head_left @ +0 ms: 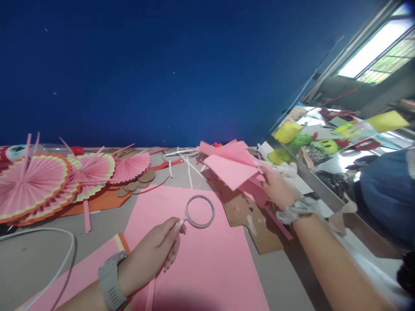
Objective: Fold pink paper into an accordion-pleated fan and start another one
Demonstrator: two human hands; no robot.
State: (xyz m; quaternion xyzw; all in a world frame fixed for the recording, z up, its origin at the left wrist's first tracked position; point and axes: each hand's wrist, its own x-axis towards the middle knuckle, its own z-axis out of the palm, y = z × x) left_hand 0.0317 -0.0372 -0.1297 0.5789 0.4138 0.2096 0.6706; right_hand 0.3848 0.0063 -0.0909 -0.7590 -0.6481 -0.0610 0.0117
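My left hand (159, 245) pinches the short loose end of a narrow roll of tape (212, 213). The roll's ring sits over a large pink paper sheet (201, 268); I cannot tell whether it touches the sheet. My right hand (280, 188) is closed on folded pink paper (231, 166), at the sheet's far right. Beneath that paper lies a piece of brown cardboard (259, 224). A pink strip (279, 222) sticks out below my right hand.
Pleated pink paper fans (35, 185) are spread at the left, with round brown discs (146, 176) beside them. White strips (189, 166) lie at the back near a blue wall (168, 77). A white cable (69, 246) curves at front left. Someone in blue (385, 194) is at the right.
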